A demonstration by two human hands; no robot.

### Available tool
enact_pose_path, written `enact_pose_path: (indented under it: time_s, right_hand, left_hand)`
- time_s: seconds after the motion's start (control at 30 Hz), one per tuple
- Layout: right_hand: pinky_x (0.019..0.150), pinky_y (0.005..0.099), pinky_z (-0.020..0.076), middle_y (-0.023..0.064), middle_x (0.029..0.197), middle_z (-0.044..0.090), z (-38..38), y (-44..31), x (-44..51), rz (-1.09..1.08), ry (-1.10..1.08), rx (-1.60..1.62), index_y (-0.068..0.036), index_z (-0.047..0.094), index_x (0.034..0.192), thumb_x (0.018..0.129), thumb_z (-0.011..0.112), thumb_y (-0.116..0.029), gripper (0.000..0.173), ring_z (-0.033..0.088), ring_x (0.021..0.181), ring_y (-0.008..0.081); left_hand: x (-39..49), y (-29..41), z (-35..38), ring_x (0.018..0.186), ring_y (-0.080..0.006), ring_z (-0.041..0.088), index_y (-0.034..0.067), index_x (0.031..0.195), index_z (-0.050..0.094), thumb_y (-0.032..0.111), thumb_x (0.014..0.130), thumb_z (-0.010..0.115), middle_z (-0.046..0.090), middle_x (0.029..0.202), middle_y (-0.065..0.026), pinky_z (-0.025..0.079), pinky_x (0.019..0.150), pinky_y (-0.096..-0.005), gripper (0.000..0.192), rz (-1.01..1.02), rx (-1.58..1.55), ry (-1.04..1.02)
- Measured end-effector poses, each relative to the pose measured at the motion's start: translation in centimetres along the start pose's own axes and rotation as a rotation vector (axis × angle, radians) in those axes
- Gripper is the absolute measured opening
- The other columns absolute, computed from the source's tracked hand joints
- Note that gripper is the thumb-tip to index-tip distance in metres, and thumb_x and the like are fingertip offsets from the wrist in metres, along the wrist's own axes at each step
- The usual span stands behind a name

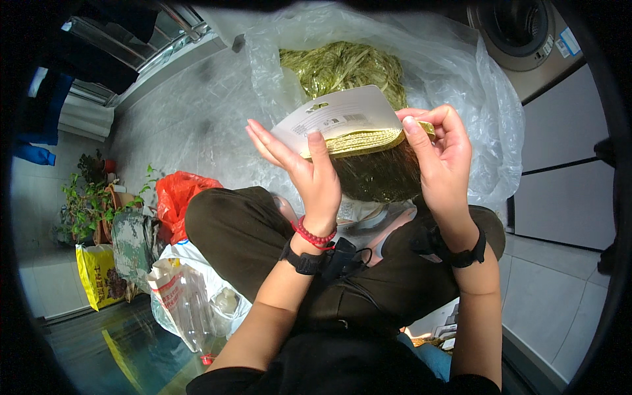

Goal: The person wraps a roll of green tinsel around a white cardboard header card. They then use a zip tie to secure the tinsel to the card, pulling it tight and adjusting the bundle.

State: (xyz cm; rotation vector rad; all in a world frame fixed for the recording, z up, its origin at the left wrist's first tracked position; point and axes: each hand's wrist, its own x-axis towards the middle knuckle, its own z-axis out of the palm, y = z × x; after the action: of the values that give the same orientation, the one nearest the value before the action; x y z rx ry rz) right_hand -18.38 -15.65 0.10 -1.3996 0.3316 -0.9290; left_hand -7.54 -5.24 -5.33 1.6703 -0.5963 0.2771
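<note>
A white cardboard hang card (pixel 340 106) bearing print and a barcode rests tilted against my left hand (pixel 316 177). Along its lower edge runs flat-wound gold braid trim (pixel 363 140), which my left thumb presses while the other fingers stretch behind the card. At the card's right end, my right hand (pixel 444 153) pinches the looped end of the trim between thumb and fingers. Below the card, between my knees, sits a dark brown, shiny fibrous bundle (pixel 380 177); its top is hidden by the card and trim.
Ahead, a clear plastic bag (pixel 493 123) spreads over the floor around olive-gold shredded strands (pixel 345 66). A washing machine (pixel 518 34) stands far right. Left are a red plastic bag (pixel 182 197), potted plants (pixel 103 197), a yellow bag (pixel 98 276) and a plastic bottle (pixel 195 306).
</note>
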Motion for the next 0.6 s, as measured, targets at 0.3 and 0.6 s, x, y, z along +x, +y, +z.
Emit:
enact_pose_path:
  time_s: [0.3,0.6]
  right_hand:
    - [0.081,0.0250,0.0477,0.0128,0.099,0.062,0.7,0.9,-0.3,0.024,0.050,0.096,-0.001,0.047,0.093,0.091,0.057,-0.003,0.010,0.059,0.093,0.0127]
    - [0.080,0.0247,0.0493,0.0127,0.100,0.061,0.8,1.1,-0.8,-0.001,0.026,0.075,0.000,0.049,0.092,0.090,0.058,-0.003,0.009,0.059,0.093,0.0124]
  left_hand:
    - [-1.1,2.6,0.4,0.128,-0.0335,0.033,0.016,0.106,0.067,0.026,0.065,0.080,0.051,0.124,-0.0065,0.011,0.108,-0.0517,0.044,0.360,0.127,-0.149]
    - [-0.8,2.7,0.8,0.104,-0.0243,0.050,0.015,0.088,0.069,0.013,0.068,0.077,0.061,0.092,-0.0004,0.023,0.101,-0.0452,0.022,0.411,0.017,-0.146]
